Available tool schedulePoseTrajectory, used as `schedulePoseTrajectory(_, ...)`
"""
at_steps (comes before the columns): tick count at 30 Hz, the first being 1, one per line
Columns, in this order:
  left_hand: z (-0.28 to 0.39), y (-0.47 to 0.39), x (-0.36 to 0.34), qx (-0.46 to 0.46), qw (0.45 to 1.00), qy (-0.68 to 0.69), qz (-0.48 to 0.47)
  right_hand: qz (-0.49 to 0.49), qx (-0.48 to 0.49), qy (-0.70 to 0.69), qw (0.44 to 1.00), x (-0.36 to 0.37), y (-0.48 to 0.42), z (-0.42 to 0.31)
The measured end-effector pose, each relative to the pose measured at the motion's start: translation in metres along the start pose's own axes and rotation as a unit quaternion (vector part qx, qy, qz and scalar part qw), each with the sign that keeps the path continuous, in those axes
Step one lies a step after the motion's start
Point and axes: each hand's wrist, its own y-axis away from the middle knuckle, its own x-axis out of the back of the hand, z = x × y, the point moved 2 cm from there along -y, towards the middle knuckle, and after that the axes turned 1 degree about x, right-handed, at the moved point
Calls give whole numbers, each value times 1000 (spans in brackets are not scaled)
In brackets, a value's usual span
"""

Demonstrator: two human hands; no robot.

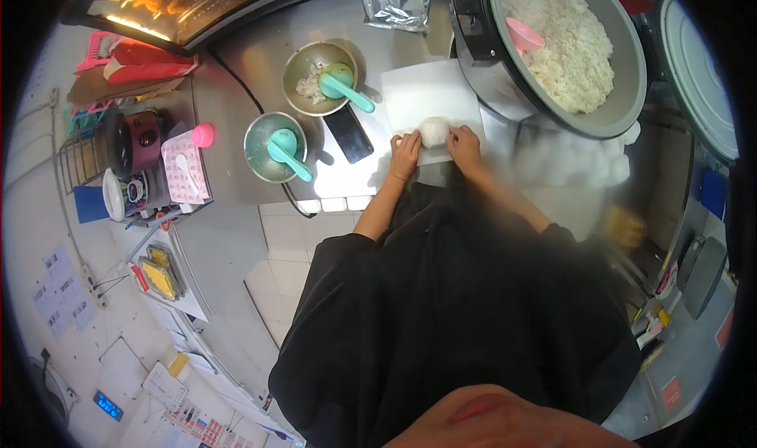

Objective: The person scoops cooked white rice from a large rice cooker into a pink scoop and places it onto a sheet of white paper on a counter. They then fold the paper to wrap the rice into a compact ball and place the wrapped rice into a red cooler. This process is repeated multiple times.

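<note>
A white sheet of wrapping paper (423,90) lies on the steel counter before me. Near its front edge is a rounded white mound (435,132), seemingly rice; whether paper covers it is unclear. My left hand (406,152) has its fingertips at the mound's left side, gripping the paper there. On the opposite side, my right hand (465,147) pinches the paper beside the mound. Beyond the sheet's left edge stands a steel bowl (291,76) with some rice and a turquoise scoop (346,90). A second steel bowl (254,146) holds another turquoise scoop (288,155).
A large rice cooker (627,102) full of rice (571,46), with a pink scoop (524,35), stands at right. Several white bundles (582,161) are piled below it. A smartphone (349,134) lies left of the paper. Foil packaging (396,1) and a lit food display case (195,4) are behind.
</note>
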Motion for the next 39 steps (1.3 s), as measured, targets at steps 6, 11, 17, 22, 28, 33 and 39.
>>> schedulePoseTrajectory(6,26,18,13,101,984,41,-139,-155,-178,-200,951,-46,-37,6)
schedulePoseTrajectory(11,30,28,2,118,975,3,-190,-191,-210,149,947,-37,-57,-61)
schedulePoseTrajectory(17,46,9,18,226,921,280,-151,-143,-248,-126,950,-14,-40,-40)
schedulePoseTrajectory(22,121,-29,62,247,753,604,-85,-117,-378,-664,634,23,1,-12)
schedulePoseTrajectory(28,244,-113,80,-104,926,340,-124,129,-337,-835,415,192,58,14)
schedulePoseTrajectory(33,353,-155,68,-173,888,392,-168,348,-198,-732,552,328,49,150)
schedulePoseTrajectory(39,355,-140,12,-129,807,474,-327,358,-316,58,876,432,-20,224)
